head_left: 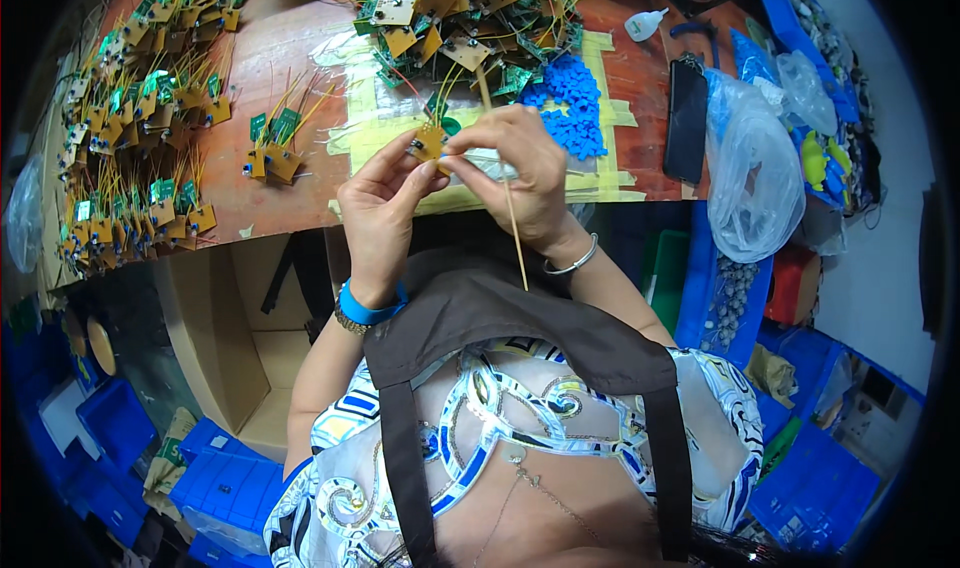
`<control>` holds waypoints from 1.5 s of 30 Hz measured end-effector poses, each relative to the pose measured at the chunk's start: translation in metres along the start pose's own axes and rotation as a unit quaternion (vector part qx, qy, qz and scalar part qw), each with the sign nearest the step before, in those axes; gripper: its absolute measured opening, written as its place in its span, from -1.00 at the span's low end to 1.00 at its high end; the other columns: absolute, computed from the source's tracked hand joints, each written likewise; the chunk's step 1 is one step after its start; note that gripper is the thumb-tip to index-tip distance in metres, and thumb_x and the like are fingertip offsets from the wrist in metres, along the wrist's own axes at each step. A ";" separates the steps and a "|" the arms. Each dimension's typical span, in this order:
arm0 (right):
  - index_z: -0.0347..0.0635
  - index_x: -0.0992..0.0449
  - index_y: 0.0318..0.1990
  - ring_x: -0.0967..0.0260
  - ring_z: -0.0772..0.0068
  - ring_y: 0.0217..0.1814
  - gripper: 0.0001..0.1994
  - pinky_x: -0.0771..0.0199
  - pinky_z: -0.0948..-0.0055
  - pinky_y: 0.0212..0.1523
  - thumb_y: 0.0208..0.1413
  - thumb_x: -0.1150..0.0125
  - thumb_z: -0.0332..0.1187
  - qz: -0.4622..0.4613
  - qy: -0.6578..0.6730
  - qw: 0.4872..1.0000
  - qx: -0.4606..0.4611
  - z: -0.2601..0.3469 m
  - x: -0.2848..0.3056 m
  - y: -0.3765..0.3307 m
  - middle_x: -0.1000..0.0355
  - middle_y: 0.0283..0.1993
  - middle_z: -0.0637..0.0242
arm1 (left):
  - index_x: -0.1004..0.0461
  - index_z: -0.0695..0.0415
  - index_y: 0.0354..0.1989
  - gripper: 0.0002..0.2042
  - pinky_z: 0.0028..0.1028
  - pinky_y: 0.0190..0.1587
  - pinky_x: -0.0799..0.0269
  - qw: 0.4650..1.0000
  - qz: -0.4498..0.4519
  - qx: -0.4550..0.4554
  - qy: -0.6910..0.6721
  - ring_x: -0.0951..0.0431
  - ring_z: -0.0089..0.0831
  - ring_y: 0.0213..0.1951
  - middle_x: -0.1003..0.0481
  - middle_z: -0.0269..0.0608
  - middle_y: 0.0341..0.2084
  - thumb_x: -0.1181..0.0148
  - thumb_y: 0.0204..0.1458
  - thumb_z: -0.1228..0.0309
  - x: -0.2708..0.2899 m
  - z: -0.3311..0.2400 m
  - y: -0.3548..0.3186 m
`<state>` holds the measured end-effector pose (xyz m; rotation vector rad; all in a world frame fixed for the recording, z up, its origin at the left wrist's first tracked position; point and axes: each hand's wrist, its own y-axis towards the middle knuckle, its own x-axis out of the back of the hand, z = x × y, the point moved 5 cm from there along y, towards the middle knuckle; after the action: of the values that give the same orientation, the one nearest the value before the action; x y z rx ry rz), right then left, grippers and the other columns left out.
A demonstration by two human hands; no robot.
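My left hand (383, 200) pinches a small tan circuit board (427, 144) between thumb and fingers, at the near edge of the table. Wires and a green part stand up behind the board. My right hand (522, 168) is closed, with a thin wooden stick (516, 230) running through it and down toward my apron. Its thumb and forefinger meet at the board's right edge; whether a small part sits between them is hidden. Just beyond, a pile of small blue parts (572, 108) lies on yellow tape. A large heap of wired circuit boards (465, 18) rises behind my hands.
Rows of wired boards (150, 113) cover the table's left side, and a small cluster of boards (275, 153) lies nearer. A black phone (685, 120) and a clear plastic bag (755, 168) are at the right. Below the table's left part stands a cardboard box (215, 333).
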<state>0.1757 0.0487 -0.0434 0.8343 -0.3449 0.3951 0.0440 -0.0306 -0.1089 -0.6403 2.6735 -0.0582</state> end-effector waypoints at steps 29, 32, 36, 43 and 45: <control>-0.15 -0.56 -0.27 -0.48 0.27 -0.30 -0.74 -0.33 0.37 -0.35 -0.19 -0.39 -0.57 0.044 -0.062 0.996 0.053 0.002 -0.013 -0.004 -0.52 -0.38 0.29 | -0.45 0.34 0.04 -0.69 -0.52 -0.17 -0.57 0.999 0.027 0.036 -0.001 -0.57 -0.52 -0.31 -0.53 -0.24 -0.34 -0.16 0.10 0.59 -0.002 0.000 -0.003; -0.19 -0.55 -0.25 -0.50 0.22 -0.30 -0.74 -0.41 0.35 -0.35 -0.18 -0.37 -0.58 0.048 -0.050 0.996 0.047 0.001 -0.014 -0.005 -0.53 -0.36 0.25 | -0.46 0.35 0.03 -0.70 -0.52 -0.17 -0.56 0.999 0.030 0.040 -0.004 -0.57 -0.52 -0.31 -0.53 -0.24 -0.34 -0.17 0.10 0.58 -0.003 0.000 -0.003; -0.22 -0.54 -0.26 -0.50 0.19 -0.31 -0.74 -0.47 0.34 -0.32 -0.18 -0.36 -0.60 0.041 -0.042 0.997 0.047 0.003 -0.015 -0.005 -0.53 -0.34 0.23 | -0.46 0.35 0.03 -0.70 -0.53 -0.17 -0.56 0.999 0.034 0.037 0.003 -0.58 -0.52 -0.31 -0.55 -0.22 -0.32 -0.17 0.11 0.57 -0.005 -0.001 -0.004; -0.25 -0.56 -0.30 -0.51 0.21 -0.32 -0.78 -0.49 0.36 -0.32 -0.17 -0.37 -0.59 0.023 -0.022 0.999 0.023 -0.001 -0.015 -0.008 -0.54 -0.36 0.22 | -0.46 0.36 0.02 -0.71 -0.53 -0.17 -0.56 0.998 0.037 0.042 0.004 -0.58 -0.52 -0.31 -0.56 -0.20 -0.31 -0.16 0.12 0.56 -0.006 -0.001 -0.004; -0.25 -0.56 -0.31 -0.51 0.22 -0.32 -0.79 -0.49 0.36 -0.32 -0.17 -0.38 -0.59 0.023 -0.021 0.999 0.020 -0.002 -0.015 -0.007 -0.54 -0.36 0.22 | -0.46 0.36 0.02 -0.71 -0.53 -0.18 -0.56 0.998 0.037 0.041 0.009 -0.58 -0.51 -0.31 -0.56 -0.19 -0.31 -0.15 0.12 0.56 -0.006 -0.001 -0.004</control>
<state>0.1661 0.0423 -0.0559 0.8753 -0.3966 0.4288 0.0501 -0.0313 -0.1048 -0.5163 2.6939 -0.1531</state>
